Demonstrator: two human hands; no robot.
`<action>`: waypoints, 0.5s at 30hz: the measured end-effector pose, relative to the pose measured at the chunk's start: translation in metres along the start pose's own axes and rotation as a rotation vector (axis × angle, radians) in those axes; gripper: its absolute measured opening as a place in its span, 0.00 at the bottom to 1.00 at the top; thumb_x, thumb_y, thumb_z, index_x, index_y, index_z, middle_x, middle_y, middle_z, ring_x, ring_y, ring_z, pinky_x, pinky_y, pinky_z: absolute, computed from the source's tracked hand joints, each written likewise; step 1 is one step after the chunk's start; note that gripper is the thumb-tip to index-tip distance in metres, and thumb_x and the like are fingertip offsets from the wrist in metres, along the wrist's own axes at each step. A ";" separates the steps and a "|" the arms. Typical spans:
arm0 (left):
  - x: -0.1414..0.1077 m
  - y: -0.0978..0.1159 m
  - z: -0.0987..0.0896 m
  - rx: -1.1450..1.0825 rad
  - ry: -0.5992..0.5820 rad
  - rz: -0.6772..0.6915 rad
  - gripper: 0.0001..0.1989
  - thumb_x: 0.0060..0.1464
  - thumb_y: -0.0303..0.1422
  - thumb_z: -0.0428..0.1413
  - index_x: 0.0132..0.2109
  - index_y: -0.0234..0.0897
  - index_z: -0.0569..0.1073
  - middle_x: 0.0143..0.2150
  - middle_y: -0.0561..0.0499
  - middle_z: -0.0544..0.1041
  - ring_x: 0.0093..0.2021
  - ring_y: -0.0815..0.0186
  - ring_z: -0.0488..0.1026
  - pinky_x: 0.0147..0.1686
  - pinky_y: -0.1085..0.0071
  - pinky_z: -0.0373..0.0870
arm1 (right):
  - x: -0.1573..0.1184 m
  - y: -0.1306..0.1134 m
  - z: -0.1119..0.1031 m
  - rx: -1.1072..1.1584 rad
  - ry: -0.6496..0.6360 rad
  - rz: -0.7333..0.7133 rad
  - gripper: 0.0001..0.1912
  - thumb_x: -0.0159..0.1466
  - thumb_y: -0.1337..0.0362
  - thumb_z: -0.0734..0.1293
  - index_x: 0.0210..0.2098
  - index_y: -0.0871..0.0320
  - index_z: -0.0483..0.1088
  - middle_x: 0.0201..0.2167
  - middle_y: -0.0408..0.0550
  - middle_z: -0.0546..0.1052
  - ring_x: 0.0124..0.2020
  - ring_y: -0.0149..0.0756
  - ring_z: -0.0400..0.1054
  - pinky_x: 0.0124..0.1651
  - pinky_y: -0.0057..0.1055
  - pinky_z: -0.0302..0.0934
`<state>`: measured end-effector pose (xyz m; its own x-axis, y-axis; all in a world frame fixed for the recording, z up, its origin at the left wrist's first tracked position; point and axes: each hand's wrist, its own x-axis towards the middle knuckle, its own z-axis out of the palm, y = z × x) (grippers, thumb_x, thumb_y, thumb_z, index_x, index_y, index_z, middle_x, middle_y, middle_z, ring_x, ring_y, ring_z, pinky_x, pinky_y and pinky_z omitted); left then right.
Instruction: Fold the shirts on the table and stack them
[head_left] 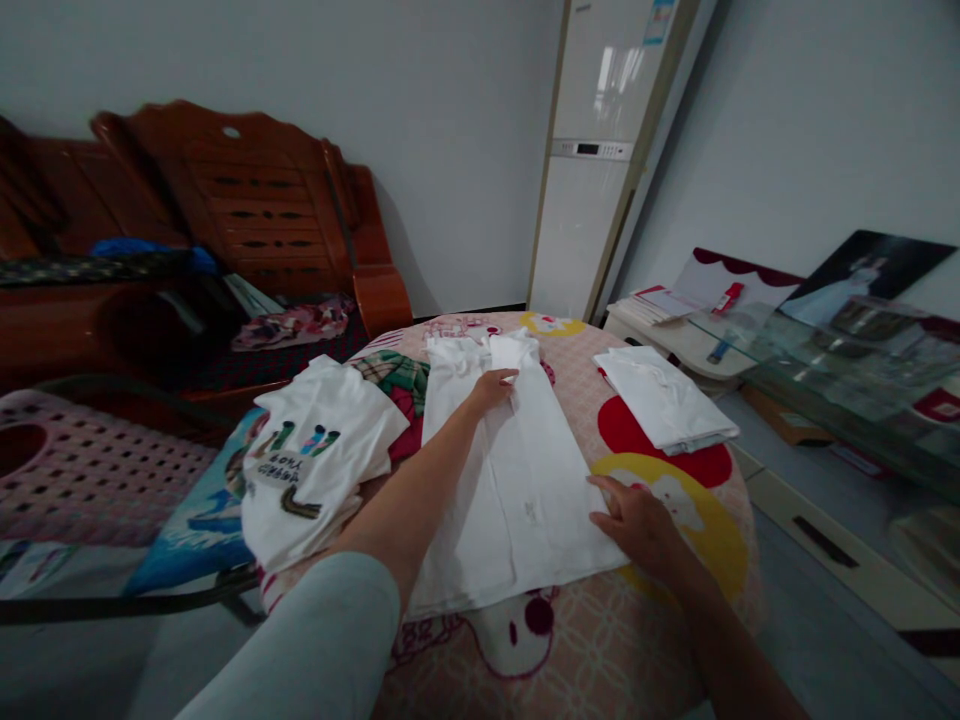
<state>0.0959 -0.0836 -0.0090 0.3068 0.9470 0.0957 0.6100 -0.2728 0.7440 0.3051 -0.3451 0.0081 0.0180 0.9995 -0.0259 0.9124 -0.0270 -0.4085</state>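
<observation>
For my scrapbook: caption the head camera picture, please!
White garment on a patterned tablecloth, left hand on it, right hand at its edge.

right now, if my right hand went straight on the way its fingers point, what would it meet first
The spread white garment: the right hand has its fingertips right at the near side edge. Whether they touch the cloth or hover slightly above is unclear.

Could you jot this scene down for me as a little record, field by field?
Middle: white garment, laid out long
Under it: patterned cloth
Left hand: on the garment, toward its far end
Right hand: at the garment's right edge
To the left: printed white top, rumpled
To the right: folded white clothing
Behind: wooden seat, tall white unit
</observation>
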 end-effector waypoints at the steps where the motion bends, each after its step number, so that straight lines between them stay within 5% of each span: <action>1: 0.000 0.003 0.001 0.014 0.008 -0.010 0.25 0.52 0.22 0.55 0.58 0.33 0.74 0.43 0.45 0.81 0.41 0.63 0.77 0.44 0.71 0.71 | 0.000 0.001 0.001 0.051 -0.008 -0.004 0.27 0.59 0.66 0.65 0.59 0.58 0.69 0.26 0.43 0.75 0.29 0.35 0.68 0.35 0.30 0.57; 9: -0.004 0.023 0.014 0.139 0.162 -0.220 0.32 0.50 0.33 0.62 0.63 0.37 0.66 0.54 0.41 0.77 0.55 0.54 0.73 0.51 0.66 0.68 | 0.001 0.006 0.003 0.156 0.011 0.022 0.24 0.59 0.62 0.64 0.55 0.59 0.74 0.21 0.40 0.69 0.24 0.33 0.63 0.33 0.31 0.56; 15: -0.006 0.013 0.023 -0.292 0.226 -0.262 0.33 0.47 0.23 0.59 0.62 0.40 0.67 0.39 0.50 0.79 0.35 0.67 0.76 0.33 0.74 0.72 | -0.003 0.006 0.005 0.100 0.003 0.005 0.18 0.61 0.60 0.65 0.48 0.56 0.78 0.22 0.43 0.73 0.26 0.35 0.66 0.33 0.31 0.57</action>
<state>0.1186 -0.0968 -0.0156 -0.0177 0.9998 -0.0031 0.4041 0.0100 0.9146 0.3085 -0.3485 0.0011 0.0235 0.9994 -0.0253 0.8670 -0.0330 -0.4973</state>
